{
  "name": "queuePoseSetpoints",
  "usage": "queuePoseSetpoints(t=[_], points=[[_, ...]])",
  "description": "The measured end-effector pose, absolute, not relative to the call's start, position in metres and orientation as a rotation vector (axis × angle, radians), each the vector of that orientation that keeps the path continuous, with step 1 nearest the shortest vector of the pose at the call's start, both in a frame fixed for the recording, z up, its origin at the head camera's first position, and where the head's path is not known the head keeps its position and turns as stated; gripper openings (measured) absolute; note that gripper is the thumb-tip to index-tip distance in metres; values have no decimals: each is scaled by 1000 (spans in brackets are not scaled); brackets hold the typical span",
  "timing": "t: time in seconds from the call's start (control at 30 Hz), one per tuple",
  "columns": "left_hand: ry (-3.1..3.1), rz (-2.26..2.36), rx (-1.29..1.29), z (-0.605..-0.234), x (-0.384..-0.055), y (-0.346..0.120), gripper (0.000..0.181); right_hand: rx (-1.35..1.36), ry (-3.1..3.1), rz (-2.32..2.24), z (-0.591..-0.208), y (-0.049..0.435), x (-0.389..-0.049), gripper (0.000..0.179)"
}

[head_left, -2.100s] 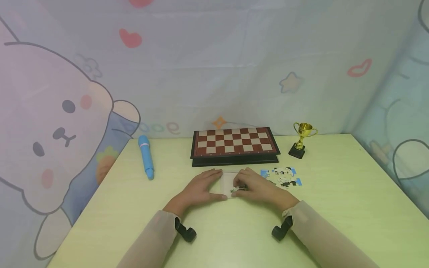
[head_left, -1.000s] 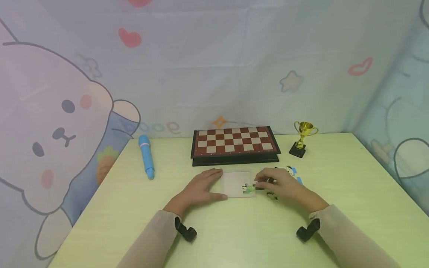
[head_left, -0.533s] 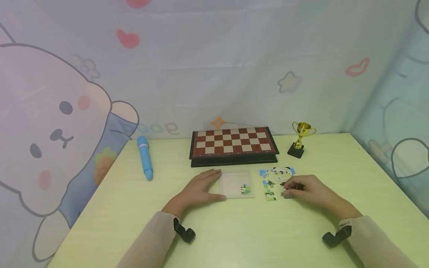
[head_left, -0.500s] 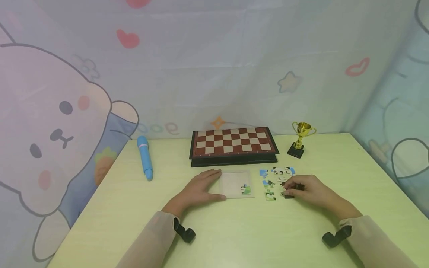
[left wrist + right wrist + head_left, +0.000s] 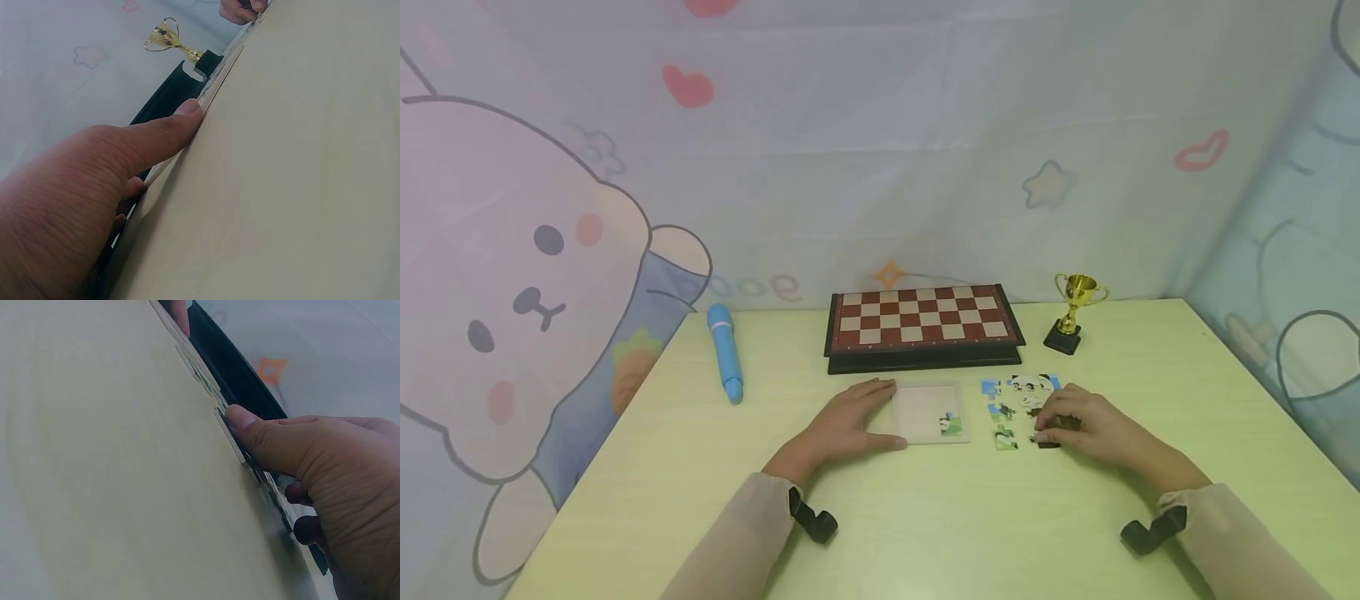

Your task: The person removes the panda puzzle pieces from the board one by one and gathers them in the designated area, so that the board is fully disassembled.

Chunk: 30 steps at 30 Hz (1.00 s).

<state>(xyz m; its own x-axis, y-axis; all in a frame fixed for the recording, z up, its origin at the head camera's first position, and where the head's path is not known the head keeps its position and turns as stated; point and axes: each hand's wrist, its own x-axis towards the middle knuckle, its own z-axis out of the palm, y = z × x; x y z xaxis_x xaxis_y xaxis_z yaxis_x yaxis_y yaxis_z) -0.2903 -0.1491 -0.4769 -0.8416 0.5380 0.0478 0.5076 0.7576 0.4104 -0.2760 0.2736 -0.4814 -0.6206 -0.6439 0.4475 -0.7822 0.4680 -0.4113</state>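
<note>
My left hand point(image 5: 842, 421) rests at the left side of a shallow, pale square puzzle tray point(image 5: 917, 410), its thumb at the near corner and fingers at the far one. One green-and-white jigsaw piece point(image 5: 951, 425) lies in the tray's near right corner. To the right of the tray, my right hand point(image 5: 1086, 425) pinches a dark jigsaw piece point(image 5: 1048, 444), partly hidden by the fingers. In the right wrist view the thumb point(image 5: 247, 419) lies against a thin piece at table level. Several panda-patterned jigsaw pieces point(image 5: 991, 387) lie around that hand, some hidden beneath it.
A folded chessboard box point(image 5: 925, 325) stands behind the tray. At the back right is a small gold trophy cup point(image 5: 1078, 292) on a black base. A blue toy microphone point(image 5: 726, 352) lies at the left of the pale table point(image 5: 925, 533). A printed cloth hangs behind.
My right hand has moved from over the tray rightward to the loose pieces, leaving the green-and-white piece in the tray's corner. Lately the dark piece has shifted slightly nearer. The left hand stays put.
</note>
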Motion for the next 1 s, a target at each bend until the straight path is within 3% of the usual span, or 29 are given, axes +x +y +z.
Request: queuePoseSetpoints(t=[0.7, 1.0], points=[[2885, 613, 859, -478, -292, -146, 95, 1151, -2486, 981, -479, 274, -276, 21], [2882, 625, 859, -478, -291, -148, 95, 1215, -2461, 1065, -474, 237, -284, 16]])
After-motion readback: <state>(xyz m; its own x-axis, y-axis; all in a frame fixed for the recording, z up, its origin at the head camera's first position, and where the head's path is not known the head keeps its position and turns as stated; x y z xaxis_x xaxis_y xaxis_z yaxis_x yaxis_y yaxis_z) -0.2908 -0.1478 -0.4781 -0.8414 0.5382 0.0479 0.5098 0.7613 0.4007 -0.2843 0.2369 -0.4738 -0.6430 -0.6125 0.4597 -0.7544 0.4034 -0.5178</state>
